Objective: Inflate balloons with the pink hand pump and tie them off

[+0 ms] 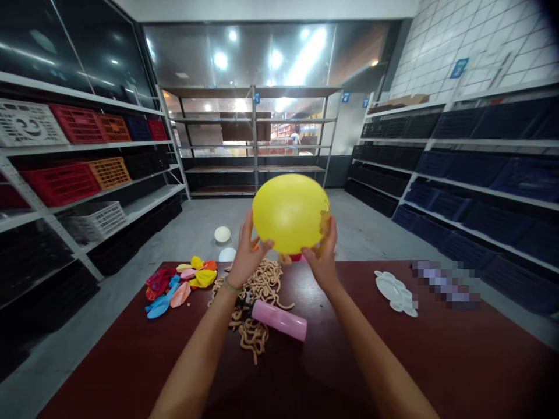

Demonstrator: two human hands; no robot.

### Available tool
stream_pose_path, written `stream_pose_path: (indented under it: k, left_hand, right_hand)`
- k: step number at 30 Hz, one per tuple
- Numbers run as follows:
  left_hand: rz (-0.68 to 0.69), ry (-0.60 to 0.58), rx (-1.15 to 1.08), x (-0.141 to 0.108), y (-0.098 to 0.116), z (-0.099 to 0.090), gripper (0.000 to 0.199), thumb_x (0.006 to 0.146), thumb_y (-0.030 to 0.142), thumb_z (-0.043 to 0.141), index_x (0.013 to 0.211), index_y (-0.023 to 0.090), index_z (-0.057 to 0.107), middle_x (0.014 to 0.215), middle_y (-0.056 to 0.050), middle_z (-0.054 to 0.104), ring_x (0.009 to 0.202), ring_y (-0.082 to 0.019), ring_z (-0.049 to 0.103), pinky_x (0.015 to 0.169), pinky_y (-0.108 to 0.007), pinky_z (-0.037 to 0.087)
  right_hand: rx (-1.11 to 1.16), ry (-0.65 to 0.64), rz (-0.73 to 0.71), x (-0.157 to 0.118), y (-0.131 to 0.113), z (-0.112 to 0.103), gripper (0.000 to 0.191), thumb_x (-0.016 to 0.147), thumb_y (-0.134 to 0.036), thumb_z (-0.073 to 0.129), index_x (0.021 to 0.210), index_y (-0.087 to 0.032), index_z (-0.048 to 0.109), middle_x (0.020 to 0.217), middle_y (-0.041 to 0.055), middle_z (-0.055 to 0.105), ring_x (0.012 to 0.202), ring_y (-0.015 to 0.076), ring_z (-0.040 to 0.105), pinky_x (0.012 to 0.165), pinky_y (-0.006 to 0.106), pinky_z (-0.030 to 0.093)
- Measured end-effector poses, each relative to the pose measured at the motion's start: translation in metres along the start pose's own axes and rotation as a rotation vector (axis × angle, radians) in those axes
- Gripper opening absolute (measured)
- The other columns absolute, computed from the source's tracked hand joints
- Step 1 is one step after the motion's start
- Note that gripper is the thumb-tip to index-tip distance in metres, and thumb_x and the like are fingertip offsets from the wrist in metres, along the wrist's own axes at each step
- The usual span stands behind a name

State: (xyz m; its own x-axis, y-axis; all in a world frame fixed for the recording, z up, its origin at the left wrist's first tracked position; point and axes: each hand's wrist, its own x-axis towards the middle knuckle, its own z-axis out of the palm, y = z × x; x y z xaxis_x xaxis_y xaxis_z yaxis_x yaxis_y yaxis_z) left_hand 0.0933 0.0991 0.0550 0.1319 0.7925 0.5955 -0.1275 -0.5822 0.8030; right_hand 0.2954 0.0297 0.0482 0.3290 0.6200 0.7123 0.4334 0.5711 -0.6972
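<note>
You have the inflated yellow balloon up in front of you, above the far edge of the table, held between both hands. Your left hand is spread against its lower left side, and your right hand cups its lower right with the fingers spread, beside a crinkled tan patch on the balloon's edge that is hard to make out. Neither hand is pinching. A thin band circles your left wrist.

Directly below your left forearm, a pink hand pump lies on its side, touching a heap of crinkly tan strands. Left of that heap sits a pile of limp balloons in red, blue, peach and yellow, close to the table's left edge. To your right, a wide stretch of dark red tabletop separates your right forearm from a white palette-shaped plate, and a pixelated patch hides whatever lies beyond it.

Past the far edge, a grey floor opens into an aisle, with a pale balloon lying on it. Shelving with plastic crates lines the left side, and shelving with dark blue crates lines the right
</note>
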Motion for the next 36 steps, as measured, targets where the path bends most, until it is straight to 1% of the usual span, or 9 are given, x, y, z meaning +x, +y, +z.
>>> stream_pose_path:
  k: [2,4,7,13,19,22,27,31,36]
  left_hand:
    - [0.0,0.13,0.091,0.029,-0.008,0.005,0.05,0.079,0.032,0.073,0.127,0.023,0.062,0.141,-0.014,0.053,0.128,-0.029,0.053,0.096,-0.04,0.053]
    - [-0.127,0.132,0.095,0.05,-0.017,0.008,0.035,0.08,0.032,0.07,0.112,0.017,0.069,0.116,-0.015,0.068,0.107,-0.026,0.065,0.084,-0.038,0.057]
    - [-0.251,0.052,0.039,0.057,-0.028,0.005,0.034,0.08,0.035,0.068,0.107,0.015,0.07,0.092,-0.01,0.073,0.084,-0.021,0.07,0.07,-0.031,0.057]
    - [-0.306,-0.031,0.089,0.017,-0.037,-0.029,0.034,0.085,0.04,0.062,0.104,0.014,0.071,0.088,-0.01,0.074,0.078,-0.018,0.07,0.068,-0.029,0.055]
    - [-0.305,-0.035,0.31,-0.033,-0.049,-0.09,0.033,0.09,0.043,0.056,0.103,0.018,0.073,0.084,-0.007,0.074,0.076,-0.019,0.07,0.071,-0.03,0.054]
    - [-0.28,0.086,0.425,-0.058,-0.06,-0.128,0.034,0.092,0.043,0.053,0.104,0.017,0.072,0.083,-0.006,0.074,0.077,-0.019,0.069,0.073,-0.03,0.053]
    - [-0.312,0.374,0.535,-0.084,-0.079,-0.184,0.03,0.093,0.039,0.052,0.102,0.018,0.072,0.083,-0.006,0.073,0.077,-0.018,0.068,0.072,-0.028,0.052]
    - [-0.314,0.533,0.501,-0.088,-0.089,-0.204,0.031,0.093,0.04,0.052,0.101,0.018,0.071,0.086,-0.007,0.073,0.077,-0.018,0.069,0.075,-0.029,0.052]
    - [-0.316,0.619,0.412,-0.087,-0.093,-0.208,0.031,0.093,0.042,0.052,0.102,0.018,0.071,0.084,-0.006,0.072,0.072,-0.016,0.067,0.072,-0.028,0.053]
  right_hand:
    - [-0.241,0.055,0.082,0.027,0.012,-0.005,0.072,0.085,-0.052,0.059,0.149,-0.027,0.037,0.152,0.0137,0.043,0.134,0.0308,0.047,0.097,0.048,0.052]
    - [-0.306,0.046,0.116,0.048,0.021,-0.01,0.046,0.089,-0.044,0.053,0.126,-0.019,0.063,0.123,0.0159,0.067,0.11,0.0308,0.064,0.095,0.051,0.05]
    - [-0.342,0.001,0.112,0.056,0.027,-0.011,0.033,0.089,-0.038,0.05,0.105,-0.019,0.072,0.1,0.0111,0.075,0.09,0.0267,0.069,0.088,0.046,0.052]
    - [-0.349,-0.194,0.135,0.017,0.031,0.014,0.026,0.089,-0.031,0.051,0.101,-0.021,0.071,0.09,0.0053,0.076,0.081,0.0216,0.071,0.076,0.035,0.053]
    - [-0.338,-0.483,0.103,-0.021,0.028,0.064,0.024,0.092,-0.029,0.05,0.1,-0.022,0.072,0.096,0.0046,0.076,0.086,0.0217,0.07,0.076,0.034,0.052]
    - [-0.324,-0.622,0.068,-0.038,0.023,0.093,0.025,0.094,-0.029,0.048,0.101,-0.024,0.072,0.099,0.0043,0.076,0.091,0.0218,0.069,0.079,0.034,0.051]
    - [-0.304,-0.805,0.016,-0.06,0.019,0.144,0.022,0.095,-0.026,0.05,0.099,-0.025,0.072,0.1,0.0028,0.075,0.09,0.0203,0.068,0.082,0.034,0.049]
    - [-0.291,-0.898,0.004,-0.064,0.021,0.188,0.021,0.095,-0.022,0.051,0.103,-0.025,0.071,0.103,0.0033,0.075,0.092,0.0184,0.068,0.083,0.031,0.049]
    - [-0.33,-0.972,0.017,-0.061,0.035,0.25,0.022,0.093,-0.021,0.054,0.109,-0.022,0.07,0.106,0.0076,0.074,0.091,0.02,0.067,0.083,0.032,0.049]
